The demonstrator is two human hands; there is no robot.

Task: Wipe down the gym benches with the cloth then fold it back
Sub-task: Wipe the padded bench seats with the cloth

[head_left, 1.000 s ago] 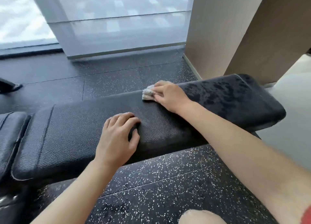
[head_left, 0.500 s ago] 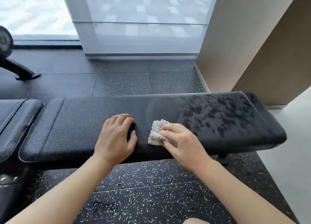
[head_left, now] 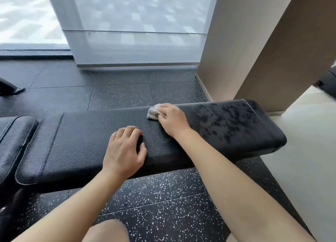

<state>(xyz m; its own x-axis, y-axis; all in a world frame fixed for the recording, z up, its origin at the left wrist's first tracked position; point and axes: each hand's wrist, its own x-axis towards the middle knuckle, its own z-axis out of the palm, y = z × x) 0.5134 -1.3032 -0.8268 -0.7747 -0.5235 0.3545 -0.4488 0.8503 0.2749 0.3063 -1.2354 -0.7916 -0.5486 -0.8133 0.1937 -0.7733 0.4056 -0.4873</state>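
A long black padded gym bench (head_left: 81,141) runs across the head view, its right part speckled with dark wet spots. My right hand (head_left: 172,119) grips a small bunched pale cloth (head_left: 152,112) and holds it down on the bench's far edge, left of the wet patch. My left hand (head_left: 125,150) rests on the pad near its front edge, fingers loosely curled, holding nothing.
A second black pad (head_left: 12,138) adjoins the bench at the left. Speckled black rubber flooring (head_left: 163,201) lies in front and behind. A beige pillar (head_left: 245,50) stands at the right rear, a glass wall (head_left: 136,32) behind. My knee (head_left: 107,230) shows at the bottom.
My right hand has swept the cloth from the bench's front edge to its far edge. My left hand has stayed in place on the pad.
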